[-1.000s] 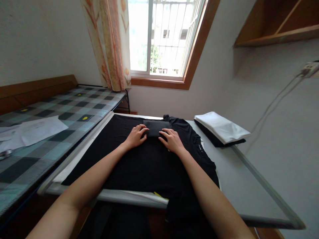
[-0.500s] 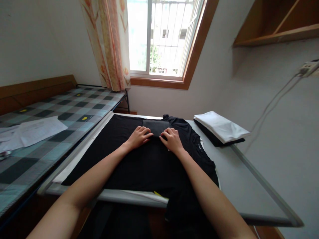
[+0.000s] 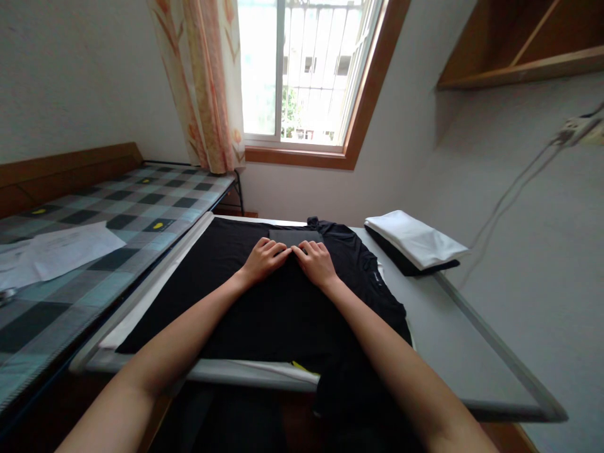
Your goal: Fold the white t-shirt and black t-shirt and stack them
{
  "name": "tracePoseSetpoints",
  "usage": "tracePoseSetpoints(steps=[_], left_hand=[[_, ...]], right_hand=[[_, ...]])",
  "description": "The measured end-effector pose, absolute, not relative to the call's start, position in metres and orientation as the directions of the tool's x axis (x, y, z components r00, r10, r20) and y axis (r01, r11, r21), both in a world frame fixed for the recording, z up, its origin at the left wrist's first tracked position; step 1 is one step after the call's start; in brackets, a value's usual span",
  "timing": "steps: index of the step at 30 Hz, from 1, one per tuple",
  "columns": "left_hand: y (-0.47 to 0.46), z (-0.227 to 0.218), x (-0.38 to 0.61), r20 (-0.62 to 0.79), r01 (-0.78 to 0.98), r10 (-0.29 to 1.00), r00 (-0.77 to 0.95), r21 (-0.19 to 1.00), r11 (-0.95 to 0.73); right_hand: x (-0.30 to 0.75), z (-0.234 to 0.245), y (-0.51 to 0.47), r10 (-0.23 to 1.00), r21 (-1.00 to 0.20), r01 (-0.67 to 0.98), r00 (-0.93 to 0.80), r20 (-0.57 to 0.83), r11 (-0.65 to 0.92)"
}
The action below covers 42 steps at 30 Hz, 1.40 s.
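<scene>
A black T-shirt [image 3: 264,314] lies spread over the table, its neck opening toward the right and one sleeve hanging over the front edge. On its far half rests a dark grey rectangular sheet [image 3: 295,237]. My left hand [image 3: 267,258] is closed at the near edge of this sheet, fingers bent and thumb pointing right. Opposite it, my right hand [image 3: 315,259] is closed at the same edge, thumb and forefinger together. The fingertips of both hands nearly meet. They partly hide the sheet's near edge.
Folded white cloth [image 3: 415,238] sits on folded black cloth [image 3: 415,269] at the table's right rear. The grey table [image 3: 453,340] extends right. On the left, a checked mattress [image 3: 141,233] carries papers [image 3: 75,251]. A curtained window [image 3: 311,75] is behind; a wooden shelf [image 3: 528,75] hangs upper right.
My right hand has moved left along the sheet's near edge, up to my left hand. Less of the sheet shows above the hands. My left hand has stayed nearly in place.
</scene>
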<state>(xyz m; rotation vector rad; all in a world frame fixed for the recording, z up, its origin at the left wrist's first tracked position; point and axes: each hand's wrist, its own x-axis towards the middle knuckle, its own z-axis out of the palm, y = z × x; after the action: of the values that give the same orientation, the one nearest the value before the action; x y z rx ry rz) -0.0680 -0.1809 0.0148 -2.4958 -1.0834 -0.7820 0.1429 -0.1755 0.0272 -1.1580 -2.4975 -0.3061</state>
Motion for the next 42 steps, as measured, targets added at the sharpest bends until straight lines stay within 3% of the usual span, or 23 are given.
tracePoseSetpoints(steps=[3, 5, 8, 10, 14, 16, 19, 21, 23, 25, 28, 32, 39, 42], left_hand=[[-0.18, 0.013, -0.075, 0.733, 0.847, 0.613, 0.293, 0.098, -0.523], [-0.176, 0.011, -0.081, 0.748, 0.869, 0.649, 0.139, 0.222, -0.442], [-0.17, 0.007, -0.086, 0.661, 0.855, 0.744, 0.092, 0.33, -0.399], [-0.167, 0.005, -0.087, 0.607, 0.859, 0.786, 0.116, 0.335, -0.386], [-0.166, 0.005, -0.083, 0.549, 0.876, 0.805, 0.225, 0.247, -0.414], [-0.166, 0.005, -0.081, 0.528, 0.88, 0.815, 0.238, 0.238, -0.412], [-0.167, 0.005, -0.08, 0.499, 0.885, 0.833, 0.238, 0.242, -0.398], [-0.166, 0.005, -0.08, 0.487, 0.886, 0.834, 0.26, 0.224, -0.407], [-0.165, 0.003, -0.08, 0.48, 0.884, 0.828, 0.289, 0.199, -0.424], [-0.164, 0.001, -0.08, 0.471, 0.882, 0.826, 0.31, 0.182, -0.435], [-0.162, 0.0, -0.08, 0.447, 0.891, 0.835, 0.32, 0.159, -0.426], [-0.162, 0.0, -0.079, 0.405, 0.903, 0.856, 0.322, 0.139, -0.406], [-0.163, 0.003, -0.079, 0.365, 0.908, 0.876, 0.317, 0.15, -0.391], [-0.164, 0.004, -0.079, 0.362, 0.908, 0.878, 0.312, 0.159, -0.388]], right_hand=[[0.153, 0.052, -0.167, 0.72, -0.002, 0.804, -0.532, 0.446, 0.595], [0.167, 0.077, -0.158, 0.744, -0.068, 0.836, -0.443, 0.5, 0.544], [0.197, 0.118, -0.139, 0.767, -0.187, 0.847, -0.328, 0.552, 0.497], [0.221, 0.143, -0.126, 0.798, -0.219, 0.849, -0.321, 0.51, 0.481], [0.269, 0.19, -0.114, 0.852, -0.159, 0.905, -0.295, 0.433, 0.395], [0.291, 0.213, -0.117, 0.838, -0.066, 0.968, -0.175, 0.516, 0.242], [0.319, 0.235, -0.124, 0.709, 0.118, 0.992, -0.114, 0.696, 0.044], [0.333, 0.229, -0.126, 0.64, 0.18, 0.983, -0.129, 0.757, -0.016], [0.343, 0.204, -0.124, 0.673, 0.212, 0.976, -0.127, 0.729, -0.046], [0.346, 0.166, -0.122, 0.811, 0.259, 0.963, -0.096, 0.577, -0.07], [0.346, 0.112, -0.12, 0.971, 0.305, 0.946, 0.041, 0.234, -0.113], [0.349, 0.085, -0.12, 0.957, 0.357, 0.925, 0.027, 0.288, -0.133], [0.36, 0.105, -0.115, 0.984, 0.396, 0.907, 0.086, 0.159, -0.143], [0.358, 0.109, -0.115, 0.977, 0.399, 0.908, 0.044, 0.21, -0.127]])
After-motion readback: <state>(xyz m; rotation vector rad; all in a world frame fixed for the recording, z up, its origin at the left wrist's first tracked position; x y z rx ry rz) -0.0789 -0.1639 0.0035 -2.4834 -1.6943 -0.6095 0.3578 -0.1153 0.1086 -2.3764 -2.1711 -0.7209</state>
